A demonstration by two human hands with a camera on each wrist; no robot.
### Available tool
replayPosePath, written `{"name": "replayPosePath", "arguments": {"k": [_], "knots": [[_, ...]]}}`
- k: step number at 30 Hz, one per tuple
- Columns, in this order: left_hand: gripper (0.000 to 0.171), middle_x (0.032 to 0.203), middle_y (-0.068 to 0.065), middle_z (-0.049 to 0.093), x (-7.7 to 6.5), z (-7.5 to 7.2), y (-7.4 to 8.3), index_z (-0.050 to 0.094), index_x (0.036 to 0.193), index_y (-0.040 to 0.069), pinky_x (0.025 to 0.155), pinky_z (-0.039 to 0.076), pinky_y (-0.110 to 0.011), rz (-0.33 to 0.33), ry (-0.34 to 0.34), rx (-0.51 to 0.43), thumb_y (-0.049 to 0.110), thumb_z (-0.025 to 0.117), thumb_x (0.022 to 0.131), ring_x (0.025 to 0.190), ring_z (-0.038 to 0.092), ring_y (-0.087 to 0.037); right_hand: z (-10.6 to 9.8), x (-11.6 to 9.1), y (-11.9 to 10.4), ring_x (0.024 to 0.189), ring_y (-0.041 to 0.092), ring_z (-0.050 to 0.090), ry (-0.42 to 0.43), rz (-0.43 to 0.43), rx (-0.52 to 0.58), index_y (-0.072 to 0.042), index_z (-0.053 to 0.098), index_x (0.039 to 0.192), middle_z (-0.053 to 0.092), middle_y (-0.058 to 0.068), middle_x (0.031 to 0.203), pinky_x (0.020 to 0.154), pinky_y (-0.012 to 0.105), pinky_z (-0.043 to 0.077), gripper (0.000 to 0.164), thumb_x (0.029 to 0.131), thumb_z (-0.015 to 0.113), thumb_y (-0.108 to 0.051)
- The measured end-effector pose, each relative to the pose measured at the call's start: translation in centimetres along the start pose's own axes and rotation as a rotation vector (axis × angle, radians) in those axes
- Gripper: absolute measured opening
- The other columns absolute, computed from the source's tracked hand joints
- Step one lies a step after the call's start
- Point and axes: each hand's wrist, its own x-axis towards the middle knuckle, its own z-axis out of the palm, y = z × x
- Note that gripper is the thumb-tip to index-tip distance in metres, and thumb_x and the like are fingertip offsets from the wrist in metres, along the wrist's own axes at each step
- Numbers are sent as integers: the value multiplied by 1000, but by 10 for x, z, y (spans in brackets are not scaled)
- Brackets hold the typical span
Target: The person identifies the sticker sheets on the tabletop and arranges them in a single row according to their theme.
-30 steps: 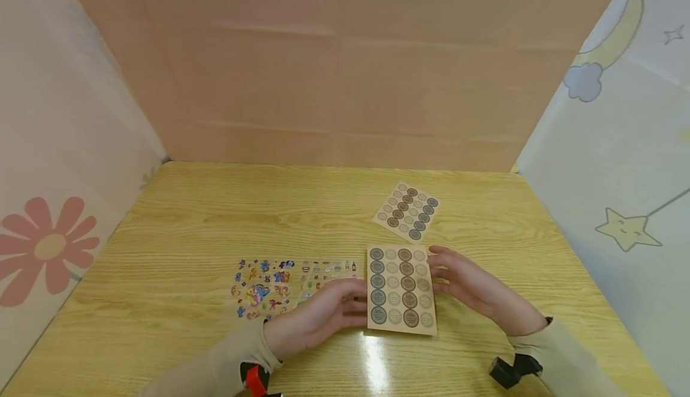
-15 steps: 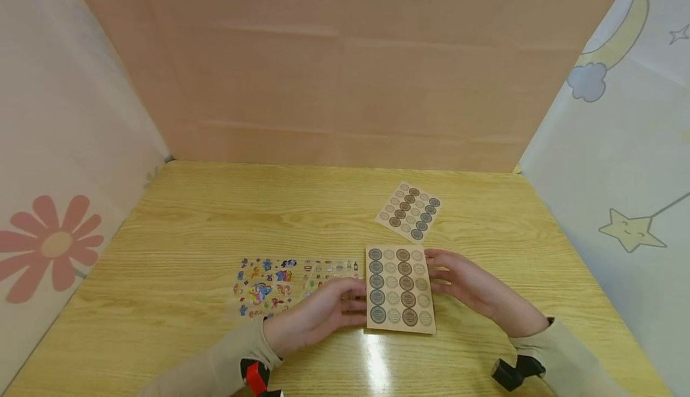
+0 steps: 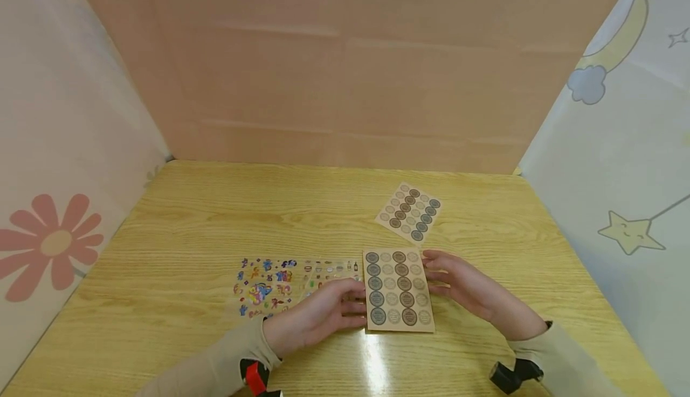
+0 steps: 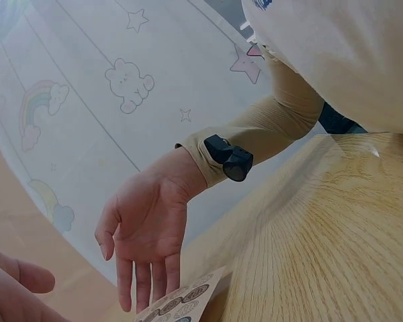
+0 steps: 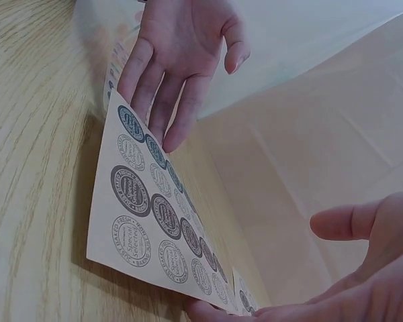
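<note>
A tan sheet of round stickers [image 3: 399, 292], printed in dark and pale columns, lies between my two hands in the head view. My left hand [image 3: 318, 312] has its fingertips at the sheet's left edge, the fingers straight. From the other side my right hand [image 3: 468, 282] reaches the right edge with extended fingers. Both thumbs stand away from the paper in the right wrist view, where the sheet [image 5: 150, 225] casts a shadow on the wood along its near edges. In the left wrist view only a corner of the sheet [image 4: 188, 298] shows, beside the right hand's fingertips.
Behind lies a smaller-looking sheet of similar round stickers [image 3: 409, 212], turned at an angle. Clear sheets with colourful pony stickers [image 3: 261, 289] and small food and bottle pictures [image 3: 326, 268] lie left, partly covered by my left hand. A pink-brown backdrop [image 3: 345, 73] rises behind the table.
The sheet between my hands has shifted slightly left at its far end, and its far edge sits a little nearer. My right hand has followed slightly left; the left hand is nearly still.
</note>
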Motion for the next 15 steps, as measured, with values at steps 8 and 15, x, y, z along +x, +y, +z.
{"name": "replayPosePath", "arguments": {"k": [8,15], "knots": [[21,117,-22,50,0,-1,-1,53,102,0,95,46,-46,18,-11,-7,18,51,92,104,53,-33,-2,-1,2,124,34,41,-10,-19,4,9,6,147,28,28,141,102,42,39,67,97,42,-17],[21,118,-23,47,0,0,-2,51,102,1,96,46,-47,21,-11,2,20,49,94,106,52,-33,-2,-2,3,125,34,39,-21,-18,12,9,6,147,23,31,144,103,44,38,68,97,43,-17]]}}
